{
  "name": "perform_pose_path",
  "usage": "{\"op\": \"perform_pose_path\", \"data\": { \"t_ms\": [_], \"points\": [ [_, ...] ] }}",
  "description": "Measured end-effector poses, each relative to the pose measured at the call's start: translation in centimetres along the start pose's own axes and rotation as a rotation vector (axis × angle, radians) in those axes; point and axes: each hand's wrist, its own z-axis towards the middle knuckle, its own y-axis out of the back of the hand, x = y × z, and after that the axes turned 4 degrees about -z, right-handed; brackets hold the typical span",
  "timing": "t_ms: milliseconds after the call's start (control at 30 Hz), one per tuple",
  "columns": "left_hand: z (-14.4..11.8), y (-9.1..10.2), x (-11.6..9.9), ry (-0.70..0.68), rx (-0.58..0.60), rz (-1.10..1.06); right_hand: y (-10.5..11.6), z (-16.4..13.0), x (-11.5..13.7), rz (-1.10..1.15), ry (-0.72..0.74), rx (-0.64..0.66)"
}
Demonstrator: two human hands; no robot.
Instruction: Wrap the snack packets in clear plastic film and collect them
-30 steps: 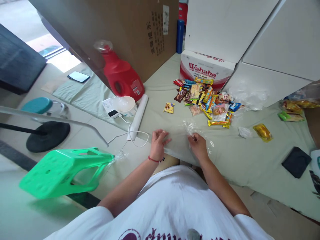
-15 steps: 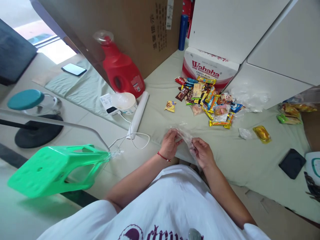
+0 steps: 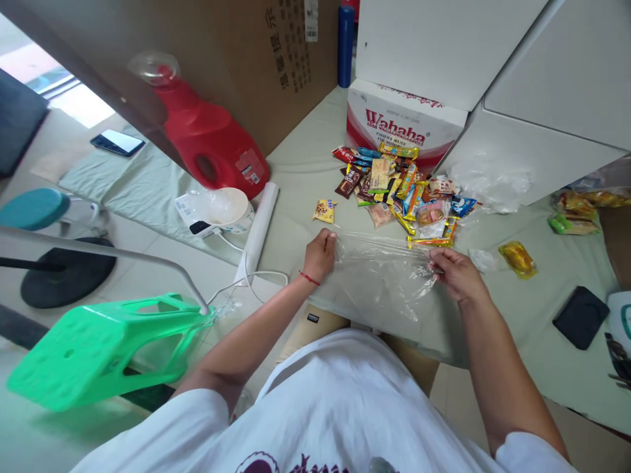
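Observation:
A clear plastic bag [image 3: 382, 269] is stretched flat between my two hands, above the front edge of the cloth-covered surface. My left hand [image 3: 320, 255] pinches its upper left corner. At the upper right edge, my right hand [image 3: 456, 270] grips it with closed fingers. Just beyond the bag lies a heap of small wrapped snacks [image 3: 394, 187] in several colours. One yellow snack packet [image 3: 324, 211] sits apart, a little past my left hand. To the right of my right hand are a crumpled clear wrapper [image 3: 483, 260] and a yellow-wrapped snack [image 3: 517, 259].
Behind the heap stands a Wahaba carton [image 3: 404, 125]. On the left are a red jug [image 3: 211, 138], a paper tub [image 3: 236, 210], a white roll [image 3: 259, 230] with a cable, and a green stool [image 3: 98, 348]. A black square object [image 3: 580, 317] lies at right.
My hands have moved apart, pulling the bunched bag out wide and flat. My right hand went right; my left hand shifted slightly left and forward. The view has turned a little.

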Motion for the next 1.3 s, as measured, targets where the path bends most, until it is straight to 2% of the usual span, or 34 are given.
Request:
{"op": "perform_pose_path", "data": {
  "t_ms": [133, 200, 267, 300, 333, 367, 433, 500, 567, 633, 700, 733, 767, 800, 867, 933, 967, 1000, 1067, 1100, 1133, 1167, 1200, 1300],
  "points": [
    [3.1, -1.3, -0.5, -0.084, 0.237, 0.166, 3.3, 5.7, 0.7, -0.277, 0.02, -0.037],
    [4.1, -2.4, -0.8, -0.082, 0.305, 0.181, 4.4, 7.0, 1.4, -0.54, 0.103, -0.173],
    [4.7, -3.3, -1.0, -0.079, 0.327, 0.177, 5.0, 6.5, 2.3, -0.792, 0.303, -0.381],
    [4.9, -3.7, -1.1, -0.079, 0.331, 0.173, 5.0, 5.5, 2.7, -0.871, 0.434, -0.45],
    [5.1, -4.0, -1.1, -0.074, 0.333, 0.169, 4.8, 4.2, 3.0, -0.918, 0.568, -0.46],
    [5.2, -4.3, -1.1, -0.064, 0.336, 0.164, 4.4, 2.5, 3.0, -0.942, 0.697, -0.398],
    [5.6, -4.6, -0.9, -0.017, 0.346, 0.139, 3.1, -1.1, 2.3, -0.981, 0.891, -0.122],
    [6.0, -4.7, -0.8, 0.066, 0.344, 0.078, 1.3, -4.3, 0.5, -1.057, 0.953, 0.15],
    [6.2, -4.5, -1.0, 0.149, 0.278, -0.008, -0.9, -6.4, -2.1, -1.149, 0.892, 0.282],
    [5.7, -4.0, -1.9, 0.139, 0.072, -0.062, -3.3, -7.6, -4.4, -1.202, 0.799, 0.303],
    [4.1, -3.4, -3.2, 0.02, -0.201, -0.062, -5.8, -8.2, -5.8, -1.198, 0.736, 0.292],
    [2.8, -3.2, -3.9, -0.053, -0.301, -0.053, -7.0, -8.6, -6.1, -1.177, 0.717, 0.286],
    [1.3, -3.2, -4.6, -0.105, -0.349, -0.05, -8.2, -8.9, -6.1, -1.144, 0.706, 0.284],
    [-0.2, -3.3, -5.1, -0.126, -0.315, -0.055, -9.4, -9.2, -6.0, -1.096, 0.706, 0.296],
    [-3.0, -4.3, -5.5, -0.145, -0.096, -0.045, -11.0, -10.0, -5.4, -0.952, 0.717, 0.362],
    [-4.8, -5.6, -4.9, -0.192, 0.072, 0.067, -11.1, -10.3, -5.0, -0.785, 0.7, 0.355],
    [-5.3, -6.2, -4.4, -0.222, 0.118, 0.141, -10.5, -10.2, -4.9, -0.721, 0.677, 0.256],
    [-5.5, -6.8, -3.8, -0.254, 0.142, 0.214, -9.5, -9.9, -5.1, -0.682, 0.646, 0.088],
    [-5.6, -7.3, -2.5, -0.304, 0.169, 0.317, -6.7, -8.6, -5.7, -0.661, 0.567, -0.356],
    [-5.6, -7.3, -2.0, -0.323, 0.185, 0.346, -5.1, -7.7, -6.1, -0.668, 0.516, -0.536],
    [-5.6, -7.3, -1.5, -0.34, 0.208, 0.365, -3.7, -6.7, -6.6, -0.671, 0.453, -0.649],
    [-5.6, -7.1, -1.1, -0.354, 0.234, 0.381, -2.4, -5.8, -7.0, -0.667, 0.383, -0.69],
    [-5.6, -6.8, -0.8, -0.365, 0.26, 0.392, -1.4, -4.9, -7.3, -0.648, 0.31, -0.667],
    [-5.6, -5.3, -0.2, -0.382, 0.316, 0.392, 0.8, -3.1, -7.5, -0.468, 0.17, -0.432]
  ]
}}
